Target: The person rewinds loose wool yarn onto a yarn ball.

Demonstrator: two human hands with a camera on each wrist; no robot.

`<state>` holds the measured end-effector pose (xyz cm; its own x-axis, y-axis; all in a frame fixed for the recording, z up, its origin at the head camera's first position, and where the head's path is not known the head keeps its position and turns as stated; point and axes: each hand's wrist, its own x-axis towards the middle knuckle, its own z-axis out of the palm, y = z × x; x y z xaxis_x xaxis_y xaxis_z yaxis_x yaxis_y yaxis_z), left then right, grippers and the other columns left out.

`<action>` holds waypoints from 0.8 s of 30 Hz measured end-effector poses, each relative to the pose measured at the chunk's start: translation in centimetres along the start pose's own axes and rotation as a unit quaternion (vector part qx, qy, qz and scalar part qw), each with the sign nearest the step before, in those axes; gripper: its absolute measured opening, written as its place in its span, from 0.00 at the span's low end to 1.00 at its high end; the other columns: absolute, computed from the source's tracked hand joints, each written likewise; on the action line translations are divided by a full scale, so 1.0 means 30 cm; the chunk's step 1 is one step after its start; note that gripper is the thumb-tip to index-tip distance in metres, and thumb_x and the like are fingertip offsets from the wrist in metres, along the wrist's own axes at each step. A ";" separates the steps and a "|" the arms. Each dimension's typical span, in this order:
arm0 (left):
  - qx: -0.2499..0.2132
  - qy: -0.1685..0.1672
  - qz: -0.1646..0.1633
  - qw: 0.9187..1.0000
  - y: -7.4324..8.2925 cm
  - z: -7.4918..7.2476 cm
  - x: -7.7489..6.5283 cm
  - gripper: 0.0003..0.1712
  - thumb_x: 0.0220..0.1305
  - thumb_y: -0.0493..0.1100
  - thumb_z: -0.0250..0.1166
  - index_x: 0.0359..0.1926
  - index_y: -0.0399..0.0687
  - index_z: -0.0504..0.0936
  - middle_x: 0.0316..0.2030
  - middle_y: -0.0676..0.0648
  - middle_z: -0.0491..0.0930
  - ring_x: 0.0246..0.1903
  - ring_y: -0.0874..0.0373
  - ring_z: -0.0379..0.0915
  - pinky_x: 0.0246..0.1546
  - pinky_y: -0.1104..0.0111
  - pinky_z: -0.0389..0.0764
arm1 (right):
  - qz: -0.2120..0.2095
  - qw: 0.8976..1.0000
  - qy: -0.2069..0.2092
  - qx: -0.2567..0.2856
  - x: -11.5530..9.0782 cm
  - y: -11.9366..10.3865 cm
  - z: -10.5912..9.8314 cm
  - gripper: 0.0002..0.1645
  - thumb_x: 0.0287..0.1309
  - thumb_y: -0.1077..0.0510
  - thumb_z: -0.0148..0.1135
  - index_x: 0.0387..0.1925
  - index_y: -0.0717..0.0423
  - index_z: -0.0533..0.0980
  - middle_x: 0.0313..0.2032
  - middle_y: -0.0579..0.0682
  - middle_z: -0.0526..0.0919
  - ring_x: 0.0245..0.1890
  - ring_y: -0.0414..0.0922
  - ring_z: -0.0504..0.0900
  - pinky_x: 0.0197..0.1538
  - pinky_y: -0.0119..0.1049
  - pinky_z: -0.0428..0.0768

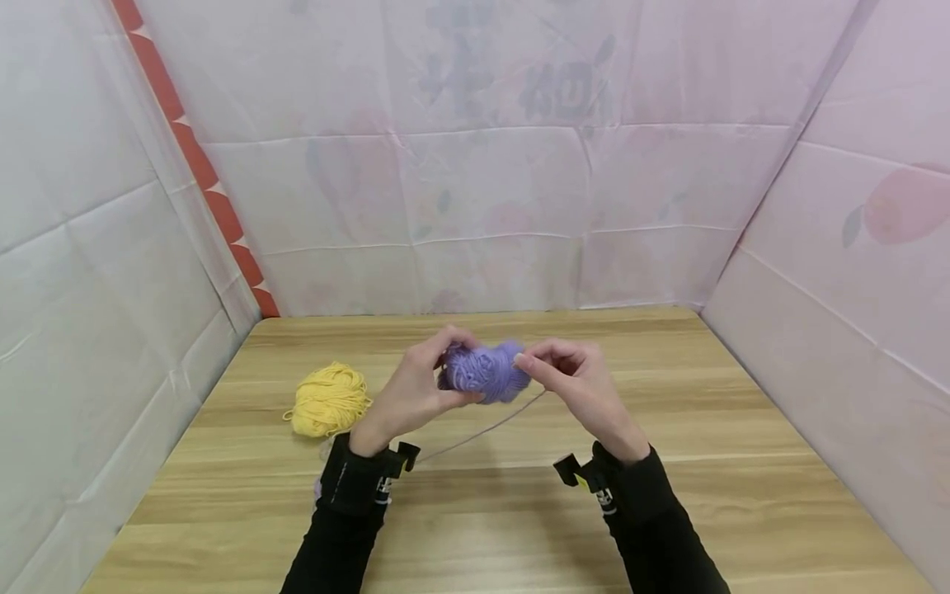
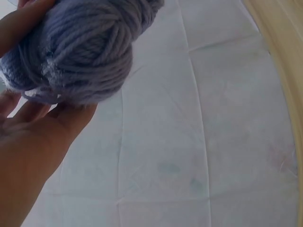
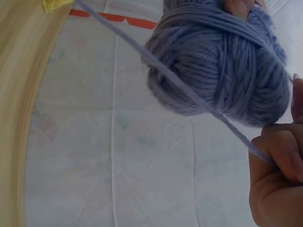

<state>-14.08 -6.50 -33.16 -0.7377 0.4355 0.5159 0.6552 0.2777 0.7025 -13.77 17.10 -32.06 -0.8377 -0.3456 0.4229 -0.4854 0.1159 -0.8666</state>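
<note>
Above the middle of the table, my left hand (image 1: 408,392) grips a lilac ball of yarn (image 1: 486,373), its thumb on the near side and fingers round the far side. In the left wrist view, the fingers hold one end of the wound ball (image 2: 90,52). My right hand (image 1: 586,394) is at the ball's right end with curled fingers. A loose yarn strand (image 3: 175,80) crosses in front of the ball and runs into those fingers. From there the strand (image 1: 482,431) slants down toward the left wrist, where the sleeve hides the rest.
A yellow ball of yarn (image 1: 330,400) sits on the wooden table (image 1: 475,528), left of my left hand. A little lilac (image 1: 317,488) shows beside the left sleeve. White printed sheets (image 1: 490,190) stand behind and at both sides of the table.
</note>
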 end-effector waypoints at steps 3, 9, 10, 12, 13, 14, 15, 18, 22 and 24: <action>-0.022 -0.017 -0.002 1.000 0.003 -0.005 -0.003 0.33 0.43 0.28 0.75 0.50 0.46 0.71 0.49 0.44 0.78 0.49 0.53 0.77 0.50 0.66 0.82 | -0.006 1.000 0.001 -0.002 0.005 0.006 0.001 0.05 0.62 0.60 0.62 0.35 0.56 0.82 0.20 0.40 0.74 0.22 0.38 0.66 0.26 0.32 0.66; -0.079 -0.069 0.000 0.995 0.010 -0.018 -0.007 0.31 0.44 0.28 0.74 0.50 0.47 0.72 0.48 0.46 0.76 0.49 0.55 0.75 0.52 0.66 0.81 | -0.002 1.000 -0.001 0.017 0.012 0.011 0.005 0.03 0.59 0.61 0.65 0.35 0.57 0.82 0.27 0.43 0.84 0.26 0.35 0.78 0.29 0.28 0.78; -0.089 -0.078 0.001 0.993 0.012 -0.020 -0.008 0.31 0.44 0.29 0.74 0.50 0.46 0.72 0.48 0.45 0.76 0.49 0.55 0.75 0.51 0.66 0.82 | -0.002 1.000 0.000 0.019 0.013 0.013 0.005 0.02 0.59 0.62 0.65 0.34 0.57 0.82 0.27 0.43 0.84 0.26 0.35 0.78 0.29 0.28 0.78; -0.108 -0.091 0.000 0.990 0.014 -0.024 -0.010 0.31 0.44 0.29 0.75 0.50 0.46 0.72 0.48 0.45 0.75 0.48 0.54 0.75 0.50 0.65 0.82 | -0.001 1.000 0.003 0.021 0.014 0.016 0.006 0.01 0.58 0.63 0.65 0.33 0.55 0.82 0.27 0.42 0.83 0.26 0.34 0.77 0.30 0.26 0.77; -0.119 -0.097 -0.003 0.988 0.016 -0.026 -0.010 0.31 0.44 0.29 0.75 0.50 0.46 0.72 0.48 0.45 0.75 0.48 0.54 0.75 0.50 0.64 0.82 | -0.002 1.000 0.005 0.020 0.015 0.018 0.007 0.02 0.58 0.63 0.65 0.32 0.54 0.82 0.27 0.41 0.83 0.26 0.34 0.76 0.29 0.26 0.76; -0.131 -0.101 -0.007 0.986 0.017 -0.029 -0.011 0.31 0.44 0.29 0.75 0.50 0.47 0.72 0.49 0.45 0.75 0.49 0.54 0.75 0.51 0.64 0.82 | -0.003 1.000 0.007 0.019 0.016 0.021 0.008 0.02 0.58 0.63 0.65 0.31 0.54 0.81 0.26 0.41 0.82 0.25 0.34 0.76 0.29 0.26 0.75; -0.141 -0.104 -0.010 0.984 0.018 -0.030 -0.013 0.31 0.44 0.29 0.75 0.50 0.46 0.72 0.49 0.45 0.75 0.49 0.53 0.74 0.51 0.63 0.82 | -0.003 1.000 0.009 0.021 0.017 0.024 0.010 0.02 0.57 0.63 0.65 0.30 0.54 0.81 0.26 0.41 0.81 0.25 0.33 0.75 0.28 0.26 0.75; -0.167 -0.106 -0.017 0.980 0.021 -0.038 -0.020 0.31 0.45 0.30 0.75 0.51 0.47 0.72 0.50 0.45 0.74 0.50 0.53 0.74 0.52 0.61 0.81 | 0.010 0.999 0.015 0.033 0.021 0.037 0.018 0.03 0.58 0.63 0.65 0.29 0.54 0.80 0.24 0.40 0.80 0.24 0.33 0.74 0.27 0.26 0.75; -0.201 -0.094 -0.018 0.975 0.025 -0.050 -0.028 0.32 0.45 0.28 0.74 0.52 0.44 0.71 0.50 0.45 0.74 0.48 0.54 0.75 0.50 0.60 0.82 | 0.033 0.998 0.017 0.049 0.027 0.057 0.034 0.04 0.60 0.63 0.62 0.30 0.56 0.81 0.24 0.39 0.80 0.24 0.34 0.75 0.27 0.26 0.77; -0.226 -0.082 -0.022 0.970 0.028 -0.054 -0.030 0.33 0.45 0.27 0.74 0.52 0.43 0.70 0.49 0.45 0.75 0.46 0.55 0.75 0.48 0.62 0.83 | 0.035 0.998 0.012 0.048 0.029 0.068 0.045 0.06 0.60 0.65 0.61 0.30 0.54 0.81 0.24 0.39 0.80 0.23 0.34 0.75 0.26 0.27 0.76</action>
<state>-13.13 -8.06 -32.26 -0.7030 0.5721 0.4225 0.4584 -0.0897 0.8842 -15.14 15.77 -33.82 -0.8755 -0.3168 0.3649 -0.3995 0.0497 -0.9154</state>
